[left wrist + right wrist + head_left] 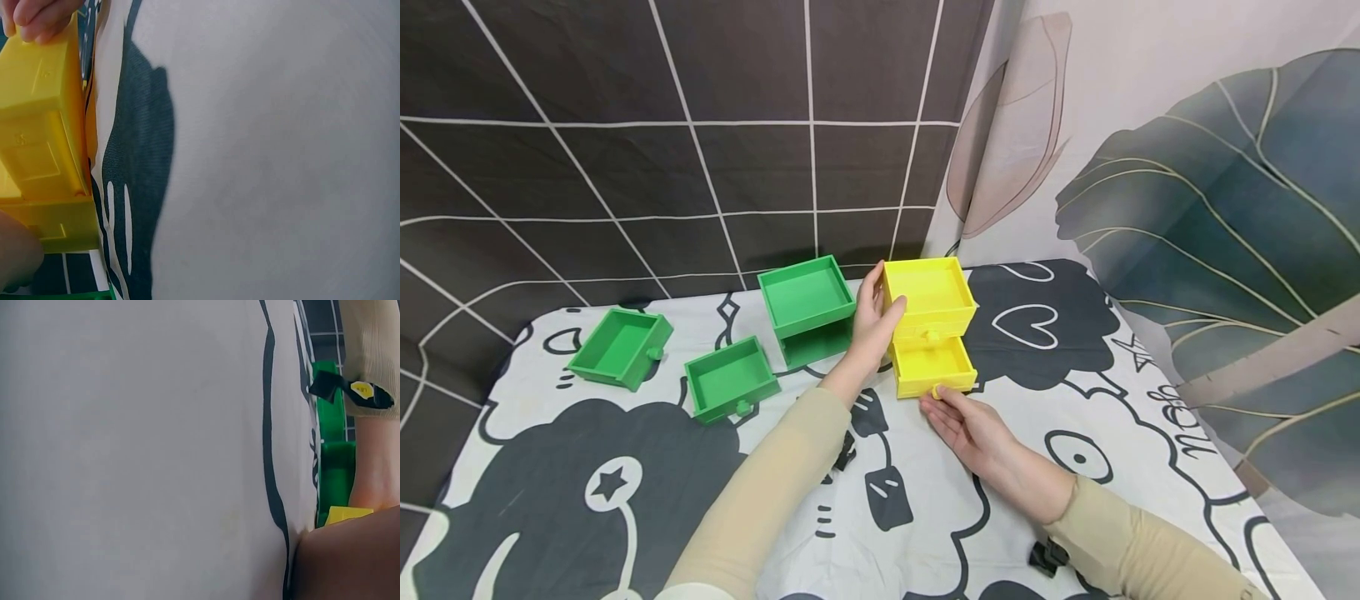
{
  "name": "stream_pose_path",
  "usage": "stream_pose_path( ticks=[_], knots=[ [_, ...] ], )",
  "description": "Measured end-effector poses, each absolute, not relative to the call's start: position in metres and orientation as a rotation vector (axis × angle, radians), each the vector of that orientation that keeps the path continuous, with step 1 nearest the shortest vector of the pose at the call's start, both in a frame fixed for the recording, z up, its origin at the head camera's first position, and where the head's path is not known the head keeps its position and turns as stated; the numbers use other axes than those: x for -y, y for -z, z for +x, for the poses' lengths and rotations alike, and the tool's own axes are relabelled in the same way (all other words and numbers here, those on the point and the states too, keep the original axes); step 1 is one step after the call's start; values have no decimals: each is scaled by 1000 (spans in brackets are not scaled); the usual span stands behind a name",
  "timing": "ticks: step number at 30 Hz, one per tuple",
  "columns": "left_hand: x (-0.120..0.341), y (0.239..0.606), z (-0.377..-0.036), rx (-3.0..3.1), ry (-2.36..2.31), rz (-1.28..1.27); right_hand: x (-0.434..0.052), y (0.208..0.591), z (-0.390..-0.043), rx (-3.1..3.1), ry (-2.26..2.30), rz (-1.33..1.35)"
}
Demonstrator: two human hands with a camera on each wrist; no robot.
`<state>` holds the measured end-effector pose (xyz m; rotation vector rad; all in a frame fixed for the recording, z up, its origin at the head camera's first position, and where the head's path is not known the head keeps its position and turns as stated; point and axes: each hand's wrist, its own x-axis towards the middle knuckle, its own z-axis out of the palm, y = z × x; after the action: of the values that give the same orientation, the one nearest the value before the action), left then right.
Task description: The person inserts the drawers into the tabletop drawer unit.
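A small yellow drawer cabinet stands at the back of the cloth-covered surface, with a shallow rimmed top. Its lower yellow drawer sticks out at the front. My left hand holds the cabinet by its left side, thumb toward the front. With thumb and fingers, my right hand pinches the round knob of that drawer. In the left wrist view, the cabinet's yellow side shows with fingertips at the drawer's end. Only a yellow corner shows beyond the hand in the right wrist view.
Left of the yellow cabinet is a green cabinet with an open slot under its top. Two loose green drawers lie farther left, one nearer and one farther. A dark grid-patterned curtain hangs behind the patterned cloth.
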<state>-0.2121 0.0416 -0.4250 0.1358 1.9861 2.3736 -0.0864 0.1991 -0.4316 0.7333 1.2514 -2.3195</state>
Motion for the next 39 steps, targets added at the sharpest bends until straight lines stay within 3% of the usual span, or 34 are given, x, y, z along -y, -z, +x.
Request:
stream_pose_path(
  ticks=[39],
  knots=[
    [-42, 424, -212, -1981, -2361, 103, -191, 424, -120, -1204, 2310, 913]
  ],
)
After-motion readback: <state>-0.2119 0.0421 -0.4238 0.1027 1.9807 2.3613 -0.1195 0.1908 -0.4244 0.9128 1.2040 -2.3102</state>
